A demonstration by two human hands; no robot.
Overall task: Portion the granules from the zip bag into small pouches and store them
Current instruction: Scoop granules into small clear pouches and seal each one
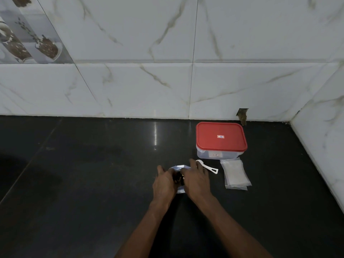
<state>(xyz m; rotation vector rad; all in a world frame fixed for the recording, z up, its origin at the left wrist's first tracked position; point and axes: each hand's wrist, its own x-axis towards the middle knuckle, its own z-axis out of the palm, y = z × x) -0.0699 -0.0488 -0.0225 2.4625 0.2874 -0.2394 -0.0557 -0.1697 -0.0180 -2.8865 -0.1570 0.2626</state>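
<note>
A clear zip bag with dark granules inside lies on the black counter in front of me. My left hand grips its left side and my right hand grips its right side, so most of the bag is hidden. A white measuring scoop lies just right of my right hand. A stack of small clear pouches rests further right. Behind them stands a clear storage box with a red lid, closed.
White marble-look wall tiles rise behind the counter and along the right side, forming a corner at the back right. A chipped hole shows in the tile behind the box. Dark counter stretches to the left.
</note>
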